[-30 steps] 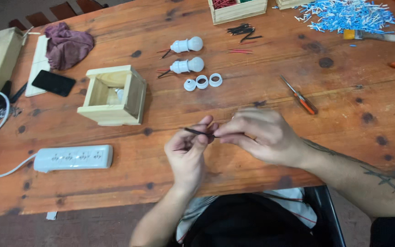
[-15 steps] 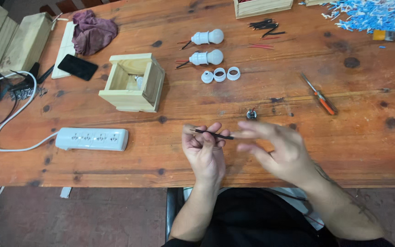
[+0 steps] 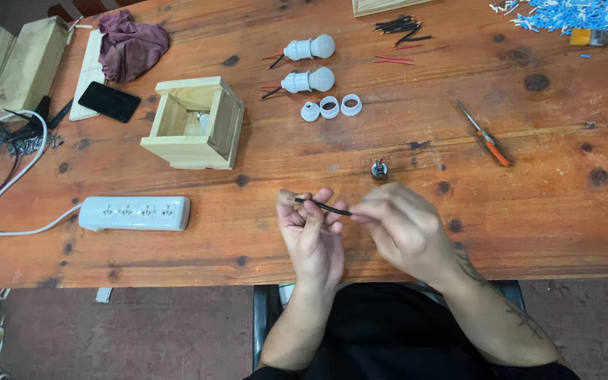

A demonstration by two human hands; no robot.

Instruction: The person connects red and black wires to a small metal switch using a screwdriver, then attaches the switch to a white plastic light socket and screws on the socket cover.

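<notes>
Over the near edge of the wooden table (image 3: 177,246), both my hands pinch a short black wire (image 3: 324,206). My left hand (image 3: 311,232) grips its left end between thumb and fingers. My right hand (image 3: 399,229) holds its right end with curled fingers. A small dark metal lamp fitting (image 3: 379,169) stands on the table just beyond my right hand. Farther back lie two white bulbs with wire tails (image 3: 307,49) (image 3: 306,81) and three white plastic rings (image 3: 329,108).
A small open wooden box (image 3: 195,123) sits at centre left, a white power strip (image 3: 135,212) with its cable in front of it. An orange-handled screwdriver (image 3: 485,135) lies right. Black wire pieces (image 3: 399,27), blue-white bits (image 3: 571,14), a phone (image 3: 109,101), a purple cloth (image 3: 129,42) are at the back.
The view has shifted so the table items sit farther right and lower. My hands have moved slightly apart along the wire, and the small metal fitting has come into sight beyond them.
</notes>
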